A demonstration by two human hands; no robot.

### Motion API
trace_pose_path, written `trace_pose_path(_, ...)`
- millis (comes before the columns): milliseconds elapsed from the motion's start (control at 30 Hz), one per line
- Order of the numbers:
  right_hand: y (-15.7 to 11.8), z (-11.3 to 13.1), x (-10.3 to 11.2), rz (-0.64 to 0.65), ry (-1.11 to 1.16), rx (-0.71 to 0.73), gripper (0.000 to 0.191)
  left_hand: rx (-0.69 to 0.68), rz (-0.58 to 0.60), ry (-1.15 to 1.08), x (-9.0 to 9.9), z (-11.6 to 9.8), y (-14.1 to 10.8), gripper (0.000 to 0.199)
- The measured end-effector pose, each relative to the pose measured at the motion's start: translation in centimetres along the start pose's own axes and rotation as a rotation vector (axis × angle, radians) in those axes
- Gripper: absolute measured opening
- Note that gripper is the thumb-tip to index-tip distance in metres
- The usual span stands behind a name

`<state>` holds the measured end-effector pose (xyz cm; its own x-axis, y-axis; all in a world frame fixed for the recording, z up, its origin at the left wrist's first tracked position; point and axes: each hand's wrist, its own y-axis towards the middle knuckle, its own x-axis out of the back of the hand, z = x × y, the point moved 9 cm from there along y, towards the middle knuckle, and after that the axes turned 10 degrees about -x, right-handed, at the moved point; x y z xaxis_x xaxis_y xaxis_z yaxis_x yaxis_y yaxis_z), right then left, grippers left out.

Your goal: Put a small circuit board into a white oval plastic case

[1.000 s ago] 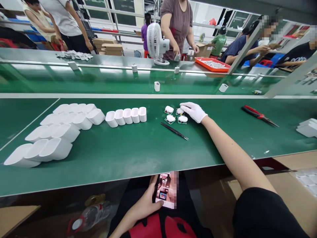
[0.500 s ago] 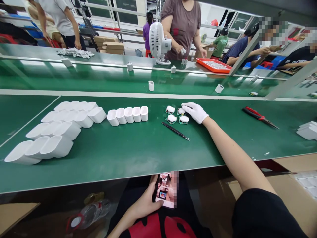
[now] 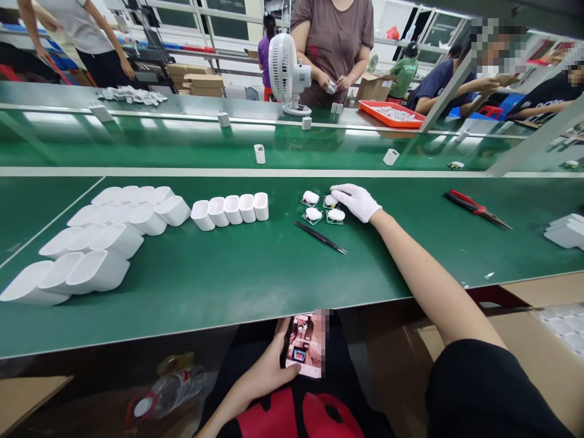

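My right hand (image 3: 357, 201), in a white glove, rests on the green bench with its fingers over a small cluster of white-topped circuit boards (image 3: 312, 213). Whether it grips one I cannot tell. Black tweezers (image 3: 320, 237) lie just in front of the boards. A short row of white shells (image 3: 230, 210) stands to their left, and a larger group of white shells (image 3: 100, 237) lies further left. Below the bench edge, my bare left hand (image 3: 267, 372) holds a phone (image 3: 305, 345) in my lap.
Red-handled pliers (image 3: 474, 208) lie to the right, and more white shells (image 3: 566, 233) sit at the right edge. Single white parts (image 3: 260, 153) ride the conveyor belt beyond. A white fan (image 3: 287, 73), an orange tray (image 3: 390, 114) and several other people stand across it.
The view has shifted a little. Parts on the far belt have moved left. Both my hands stay where they were.
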<state>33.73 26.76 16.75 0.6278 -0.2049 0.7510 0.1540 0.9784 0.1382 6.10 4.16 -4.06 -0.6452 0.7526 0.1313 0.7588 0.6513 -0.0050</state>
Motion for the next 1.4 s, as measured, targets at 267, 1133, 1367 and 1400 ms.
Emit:
trace_pose_path(267, -0.1, 0.1, 0.1, -0.005, -0.008, 0.002, 0.036, -0.019, -0.027, -0.042, 0.0, 0.9, -0.1, 0.093)
trace_pose_path(1133, 0.0, 0.0, 0.0, -0.009, -0.017, 0.008, 0.035, 0.065, -0.028, -0.049, -0.1, 1.6, -0.7, 0.092)
trace_pose_path(1367, 0.0, 0.0, 0.0, -0.011, -0.016, 0.01, 0.035, 0.094, -0.12, -0.154, 0.3, 1.6, -0.3, 0.071)
trace_pose_path(1400, 0.0, 0.0, 0.0, -0.007, -0.016, 0.01, 0.035, 0.095, -0.133, -0.148, 0.5, 1.4, -0.3, 0.066)
